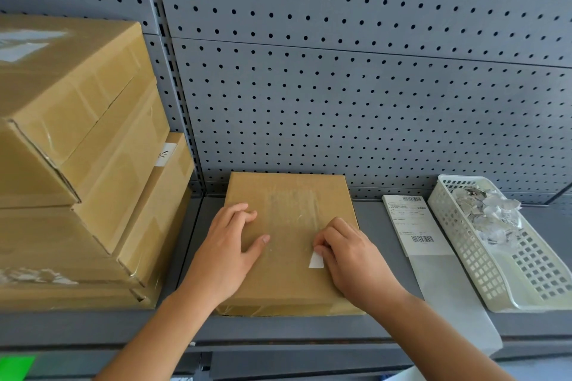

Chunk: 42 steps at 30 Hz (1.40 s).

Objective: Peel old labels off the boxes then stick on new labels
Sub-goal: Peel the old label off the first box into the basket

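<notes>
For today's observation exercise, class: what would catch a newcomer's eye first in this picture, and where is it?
The flat cardboard box at centre draws the eye: the left hand rests on its top while the right hand pinches a white label scrap. To its left stands a stack of boxes; to its right, a white basket holds torn scraps.

Stockroom, grey pegboard shelving, stacked cardboard boxes
</notes>
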### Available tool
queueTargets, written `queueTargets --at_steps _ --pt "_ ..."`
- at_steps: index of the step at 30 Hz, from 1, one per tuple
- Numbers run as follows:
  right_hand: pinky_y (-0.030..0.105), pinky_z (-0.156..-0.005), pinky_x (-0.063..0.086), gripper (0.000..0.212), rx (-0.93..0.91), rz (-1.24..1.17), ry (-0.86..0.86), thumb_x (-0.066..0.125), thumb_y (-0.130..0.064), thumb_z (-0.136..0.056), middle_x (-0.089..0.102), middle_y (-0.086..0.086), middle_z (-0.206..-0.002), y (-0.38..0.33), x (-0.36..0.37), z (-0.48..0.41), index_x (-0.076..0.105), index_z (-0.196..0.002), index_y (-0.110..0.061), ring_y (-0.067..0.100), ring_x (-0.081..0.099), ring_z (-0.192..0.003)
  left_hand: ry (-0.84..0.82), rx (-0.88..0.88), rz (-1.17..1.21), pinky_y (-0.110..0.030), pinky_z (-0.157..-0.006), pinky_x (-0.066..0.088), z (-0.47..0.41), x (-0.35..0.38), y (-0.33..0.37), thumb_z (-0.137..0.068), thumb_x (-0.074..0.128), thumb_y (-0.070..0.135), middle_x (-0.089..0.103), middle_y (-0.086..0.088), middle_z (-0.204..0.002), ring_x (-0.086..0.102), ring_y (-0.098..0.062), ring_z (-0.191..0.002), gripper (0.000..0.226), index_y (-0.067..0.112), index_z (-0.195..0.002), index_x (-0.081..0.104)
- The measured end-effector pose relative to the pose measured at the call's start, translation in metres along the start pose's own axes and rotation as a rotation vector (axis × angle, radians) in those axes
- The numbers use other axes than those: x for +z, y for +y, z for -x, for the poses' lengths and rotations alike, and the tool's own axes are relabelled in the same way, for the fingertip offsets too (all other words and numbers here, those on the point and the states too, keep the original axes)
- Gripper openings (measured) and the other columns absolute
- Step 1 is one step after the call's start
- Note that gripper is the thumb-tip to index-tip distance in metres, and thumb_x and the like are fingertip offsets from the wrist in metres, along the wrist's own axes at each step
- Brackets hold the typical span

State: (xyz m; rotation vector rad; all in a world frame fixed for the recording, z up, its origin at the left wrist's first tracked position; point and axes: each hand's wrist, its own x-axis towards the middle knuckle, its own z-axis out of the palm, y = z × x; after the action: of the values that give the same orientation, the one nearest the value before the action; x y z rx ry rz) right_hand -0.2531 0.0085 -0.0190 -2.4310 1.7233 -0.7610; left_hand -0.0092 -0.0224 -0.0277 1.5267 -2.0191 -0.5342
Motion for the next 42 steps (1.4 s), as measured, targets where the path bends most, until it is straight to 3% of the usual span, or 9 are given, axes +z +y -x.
queueTargets --at_steps 4,9,12,18,22,29,33,39,42 --pt "0.025 -0.073 0.038 0.008 -0.004 0.048 -0.068 0.054 -0.02 -0.097 0.05 -0.008 -0.092 0.002 0.0 -0.003 0.059 -0.09 -0.02 0.015 0.051 -0.077 0.003 0.001 -0.005 -0.02 -0.105 0.032 0.0 0.0 0.0 -0.093 0.05 0.058 0.028 0.021 -0.153 0.024 0.004 -0.143 0.059 0.026 -0.141 0.048" --pt "0.024 -0.079 0.039 0.013 0.027 -0.077 -0.129 0.046 -0.019 -0.098 0.05 -0.01 -0.097 0.004 -0.004 -0.003 0.058 -0.093 -0.02 0.01 0.048 -0.085 0.011 0.006 -0.005 -0.019 -0.105 0.031 0.0 -0.001 0.001 -0.094 0.051 0.056 0.029 0.021 -0.152 0.024 0.005 -0.142 0.057 0.025 -0.141 0.048" --pt "0.014 -0.081 0.039 0.01 0.045 -0.195 -0.093 0.054 -0.014 -0.097 0.052 -0.014 -0.097 0.003 -0.01 -0.001 0.06 -0.094 -0.021 0.003 0.05 -0.089 0.01 0.008 -0.01 -0.018 -0.104 0.03 0.0 -0.001 0.0 -0.093 0.051 0.056 0.029 0.021 -0.152 0.024 0.007 -0.141 0.057 0.025 -0.142 0.048" --pt "0.015 -0.081 0.044 0.009 0.041 -0.233 -0.073 0.066 -0.022 -0.094 0.05 -0.016 -0.1 0.002 -0.011 0.003 0.064 -0.102 -0.023 0.005 0.053 -0.09 0.012 0.007 0.006 -0.02 -0.107 0.032 0.0 0.0 0.0 -0.093 0.052 0.055 0.029 0.021 -0.152 0.022 0.01 -0.139 0.056 0.026 -0.14 0.048" --pt "0.011 -0.081 0.037 0.006 0.036 -0.214 -0.05 0.061 -0.019 -0.094 0.05 -0.018 -0.095 -0.002 -0.01 0.003 0.063 -0.091 -0.024 0.004 0.05 -0.089 0.018 0.006 0.012 -0.02 -0.111 0.029 0.0 0.0 0.0 -0.094 0.053 0.053 0.031 0.02 -0.151 0.025 0.002 -0.144 0.053 0.024 -0.139 0.05" --pt "0.015 -0.078 0.044 0.015 0.129 -0.39 -0.063 0.06 -0.009 -0.097 0.054 -0.017 -0.098 -0.004 -0.02 0.008 0.061 -0.089 -0.022 0.01 0.057 -0.091 0.007 0.004 0.0 -0.018 -0.107 0.028 0.0 -0.001 0.001 -0.093 0.05 0.056 0.029 0.021 -0.152 0.024 0.004 -0.144 0.056 0.025 -0.14 0.048" --pt "0.01 -0.077 0.041 0.015 0.214 -0.464 0.037 0.061 -0.008 -0.097 0.057 -0.015 -0.095 -0.004 -0.024 0.007 0.061 -0.09 -0.021 0.008 0.056 -0.091 0.0 0.003 -0.005 -0.018 -0.106 0.028 0.001 -0.001 0.001 -0.093 0.049 0.058 0.028 0.022 -0.153 0.022 0.005 -0.143 0.057 0.025 -0.141 0.048" --pt "0.011 -0.082 0.043 0.015 0.171 -0.377 -0.089 0.068 -0.021 -0.094 0.053 -0.017 -0.103 -0.004 -0.022 0.009 0.068 -0.108 -0.025 0.007 0.057 -0.095 0.001 0.002 0.0 -0.018 -0.107 0.028 0.001 -0.002 0.001 -0.094 0.051 0.056 0.028 0.022 -0.153 0.022 0.006 -0.142 0.057 0.025 -0.142 0.048" --pt "0.011 -0.083 0.043 0.009 0.124 -0.33 -0.092 0.067 -0.016 -0.094 0.052 -0.021 -0.102 -0.004 -0.021 0.009 0.07 -0.097 -0.025 0.004 0.057 -0.095 -0.001 -0.001 0.001 -0.019 -0.108 0.029 0.001 -0.002 0.001 -0.093 0.05 0.057 0.028 0.022 -0.153 0.022 0.006 -0.142 0.058 0.025 -0.142 0.047"
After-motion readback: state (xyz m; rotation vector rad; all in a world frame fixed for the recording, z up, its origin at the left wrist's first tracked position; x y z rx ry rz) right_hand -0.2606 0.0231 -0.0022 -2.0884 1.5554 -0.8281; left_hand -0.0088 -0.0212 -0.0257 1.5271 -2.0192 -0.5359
